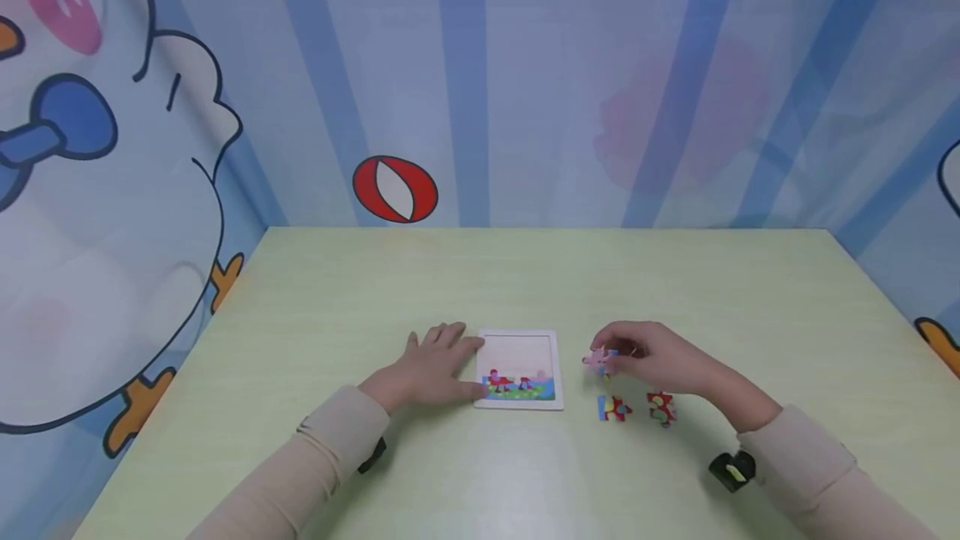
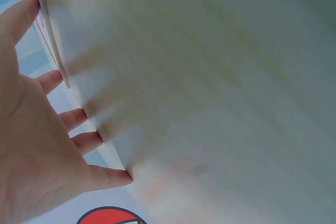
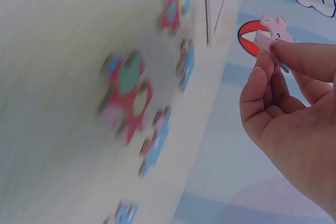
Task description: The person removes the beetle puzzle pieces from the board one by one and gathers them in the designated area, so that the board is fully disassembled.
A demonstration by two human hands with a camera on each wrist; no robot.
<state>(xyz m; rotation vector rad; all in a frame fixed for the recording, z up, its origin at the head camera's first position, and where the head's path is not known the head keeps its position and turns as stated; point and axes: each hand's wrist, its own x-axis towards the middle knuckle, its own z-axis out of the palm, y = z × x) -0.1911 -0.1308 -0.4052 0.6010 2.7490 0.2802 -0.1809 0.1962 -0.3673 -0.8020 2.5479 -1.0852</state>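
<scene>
A square puzzle tray (image 1: 517, 350) with a white rim lies on the table, colourful pieces filling its lower strip. My left hand (image 1: 435, 369) rests at its left side with fingers spread. The thumb and forefinger touch the tray's edge, which the left wrist view also shows. To the right of the tray, my right hand (image 1: 656, 357) pinches a pink puzzle piece (image 1: 598, 361) between thumb and fingers, held above the table. In the right wrist view, that piece shows a pink animal's head. Below this hand lie a red and yellow piece (image 1: 615, 408) and a red piece (image 1: 662, 408).
The pale table (image 1: 360, 273) runs back to a blue striped cloth (image 1: 525, 90) printed with cartoon figures. More loose puzzle pieces, among them a blue and red one (image 3: 156, 142), lie flat under the right hand's far side.
</scene>
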